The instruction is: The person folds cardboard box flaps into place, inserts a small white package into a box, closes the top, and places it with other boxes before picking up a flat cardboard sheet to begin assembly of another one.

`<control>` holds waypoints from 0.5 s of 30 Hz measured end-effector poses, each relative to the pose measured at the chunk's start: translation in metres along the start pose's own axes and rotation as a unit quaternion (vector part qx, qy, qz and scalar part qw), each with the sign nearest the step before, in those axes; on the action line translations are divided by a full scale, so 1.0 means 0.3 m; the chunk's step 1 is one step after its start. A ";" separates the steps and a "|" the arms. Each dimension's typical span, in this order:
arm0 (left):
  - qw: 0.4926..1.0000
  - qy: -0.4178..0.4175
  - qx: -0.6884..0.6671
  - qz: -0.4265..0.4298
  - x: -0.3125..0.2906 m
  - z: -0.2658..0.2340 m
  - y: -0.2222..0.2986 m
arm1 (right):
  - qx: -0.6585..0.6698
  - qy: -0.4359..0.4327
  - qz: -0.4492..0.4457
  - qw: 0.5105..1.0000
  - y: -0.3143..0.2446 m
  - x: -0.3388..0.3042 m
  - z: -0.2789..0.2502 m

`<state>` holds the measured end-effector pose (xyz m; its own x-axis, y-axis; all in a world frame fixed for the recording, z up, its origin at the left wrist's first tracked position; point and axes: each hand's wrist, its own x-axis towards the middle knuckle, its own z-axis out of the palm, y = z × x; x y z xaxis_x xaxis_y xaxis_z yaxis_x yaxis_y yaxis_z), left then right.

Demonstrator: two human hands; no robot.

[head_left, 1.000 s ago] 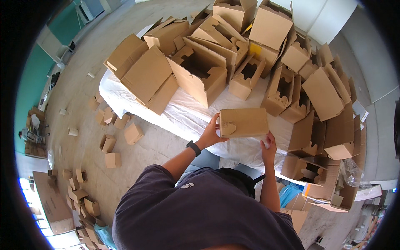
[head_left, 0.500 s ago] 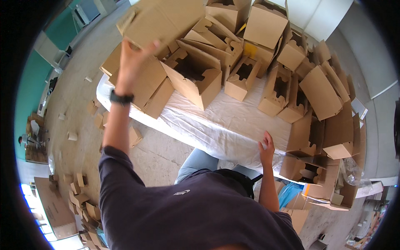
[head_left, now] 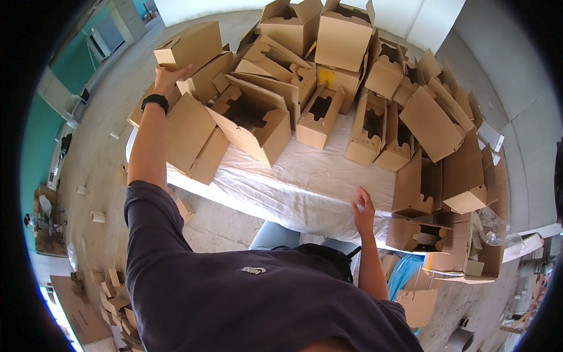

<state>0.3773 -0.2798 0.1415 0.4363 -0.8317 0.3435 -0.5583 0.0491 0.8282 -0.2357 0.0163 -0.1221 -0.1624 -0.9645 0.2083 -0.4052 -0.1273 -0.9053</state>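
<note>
My left hand [head_left: 170, 77] reaches out to the far left and grips the near lower edge of a closed brown cardboard box [head_left: 190, 48]. That box sits at the top of the left pile, above other cartons; my fingertips are partly hidden against it. Just below my left wrist, a carton with a broad flap [head_left: 190, 132] leans at the table's left end. My right hand [head_left: 363, 211] holds nothing, its fingers apart, over the front part of the white-covered table [head_left: 316, 176]. An open-topped carton [head_left: 255, 120] stands between the two hands, farther back.
Several open cartons [head_left: 369, 126] crowd the table's back and right side, some stacked. At the right, a larger box [head_left: 463, 264] has clear plastic wrap [head_left: 492, 226] beside it. Blue plastic [head_left: 404, 276] lies low at the right. Small cartons [head_left: 117, 305] litter the floor at left.
My left hand has moved farther out and left with the closed box, which now sits on the left pile. The view has shifted slightly; my right hand stays over the table.
</note>
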 end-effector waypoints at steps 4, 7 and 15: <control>0.999 -0.033 0.036 0.004 0.033 -0.008 -0.015 | 0.001 -0.004 0.014 1.000 -0.012 -0.003 -0.005; 0.996 -0.083 0.020 -0.010 0.035 -0.027 0.008 | 0.003 0.001 0.004 1.000 -0.010 -0.002 0.003; 0.999 -0.047 0.026 0.003 -0.003 -0.037 0.088 | 0.004 -0.005 0.002 1.000 -0.016 0.004 0.004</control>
<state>0.3701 -0.2714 0.1679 0.3662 -0.8794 0.3041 -0.5979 0.0281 0.8011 -0.2327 0.0154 -0.1179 -0.1551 -0.9671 0.2015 -0.3971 -0.1258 -0.9091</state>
